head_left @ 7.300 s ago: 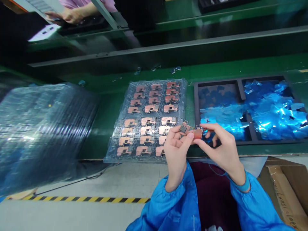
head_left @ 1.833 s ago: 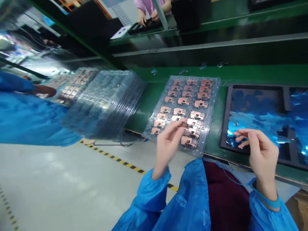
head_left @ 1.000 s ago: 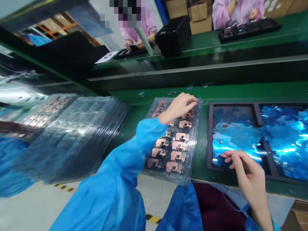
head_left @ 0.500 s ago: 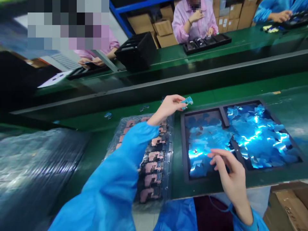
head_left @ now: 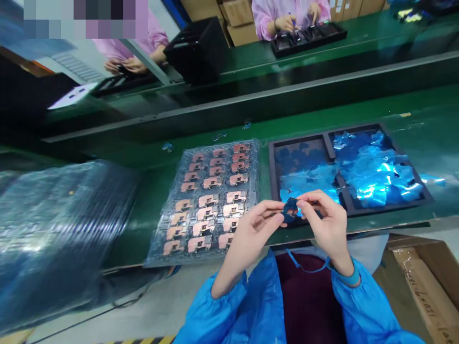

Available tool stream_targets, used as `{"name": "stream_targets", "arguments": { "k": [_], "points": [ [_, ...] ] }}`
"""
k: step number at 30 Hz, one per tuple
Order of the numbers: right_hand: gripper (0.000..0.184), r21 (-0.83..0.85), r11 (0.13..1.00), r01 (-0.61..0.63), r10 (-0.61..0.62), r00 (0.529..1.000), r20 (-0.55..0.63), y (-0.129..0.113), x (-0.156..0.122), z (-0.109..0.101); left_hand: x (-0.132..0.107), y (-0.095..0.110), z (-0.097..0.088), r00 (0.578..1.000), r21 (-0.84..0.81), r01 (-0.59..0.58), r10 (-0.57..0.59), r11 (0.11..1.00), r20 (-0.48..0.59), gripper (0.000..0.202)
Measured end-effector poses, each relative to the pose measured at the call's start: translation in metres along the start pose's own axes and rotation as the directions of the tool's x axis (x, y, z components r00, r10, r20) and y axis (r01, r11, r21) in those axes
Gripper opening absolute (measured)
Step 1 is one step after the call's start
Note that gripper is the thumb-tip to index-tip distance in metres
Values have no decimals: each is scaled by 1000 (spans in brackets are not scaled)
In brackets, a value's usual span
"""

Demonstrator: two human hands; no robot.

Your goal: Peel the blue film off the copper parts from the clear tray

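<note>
Hands: left hand (head_left: 247,234) and right hand (head_left: 326,224) meet just below the dark foam tray (head_left: 273,181), over its lower edge, with open room on the green bench (head_left: 358,102) above the tray.
Fingers: right thumb and forefinger pinch the small blue piece (head_left: 290,210); left fingertips touch its lower side, both hands closed on it.
Piece: thin, dark blue, its outline largely hidden by the fingertips.
Foam tray: two compartments, partly filled with crinkled, shiny blue foil pieces (head_left: 373,167).
Left of tray: clear blister tray (head_left: 152,262) just beside it, holding rows of copper-coloured boards (head_left: 208,227); farther left, a blurred stack of clear trays (head_left: 60,224).
Below tray: cardboard box (head_left: 426,282), cut off by the frame's edge.
Beyond tray: co-worker's pink sleeve (head_left: 265,19) above a black tray (head_left: 308,38), details too small to tell.
</note>
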State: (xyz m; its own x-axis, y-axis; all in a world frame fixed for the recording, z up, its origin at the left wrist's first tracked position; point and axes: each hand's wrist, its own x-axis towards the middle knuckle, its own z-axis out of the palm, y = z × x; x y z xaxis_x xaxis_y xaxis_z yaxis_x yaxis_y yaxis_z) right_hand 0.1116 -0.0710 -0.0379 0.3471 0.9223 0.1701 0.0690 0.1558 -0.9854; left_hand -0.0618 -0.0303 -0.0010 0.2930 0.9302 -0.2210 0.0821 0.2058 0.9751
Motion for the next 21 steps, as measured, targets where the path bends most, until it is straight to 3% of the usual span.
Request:
{"name": "stream_targets", "arguments": {
  "k": [5,9,12,14,18,21],
  "points": [
    [25,-119,987,106,-106,994,6,2,-7,7,-12,-11,2,983,-203,106,-72,974,168,25],
    [19,-175,968,179,-194,979,-71,5,-9,17,-18,-21,10,986,-341,128,-83,931,145,28],
    [17,-170,975,145,-156,986,-51,9,-8,19,-16,-27,13,977,-394,185,-126,900,171,31],
    [17,-224,955,196,-206,978,-22,10,-7,16,-13,-30,13,969,-428,219,-146,877,197,32],
    [21,-425,788,446,-448,888,102,7,-4,7,-9,-35,8,978,-463,186,-118,866,173,36],
    [20,-537,659,526,-530,832,165,4,-2,4,-7,-37,5,986,-434,155,-112,887,124,36]
  ]
}}
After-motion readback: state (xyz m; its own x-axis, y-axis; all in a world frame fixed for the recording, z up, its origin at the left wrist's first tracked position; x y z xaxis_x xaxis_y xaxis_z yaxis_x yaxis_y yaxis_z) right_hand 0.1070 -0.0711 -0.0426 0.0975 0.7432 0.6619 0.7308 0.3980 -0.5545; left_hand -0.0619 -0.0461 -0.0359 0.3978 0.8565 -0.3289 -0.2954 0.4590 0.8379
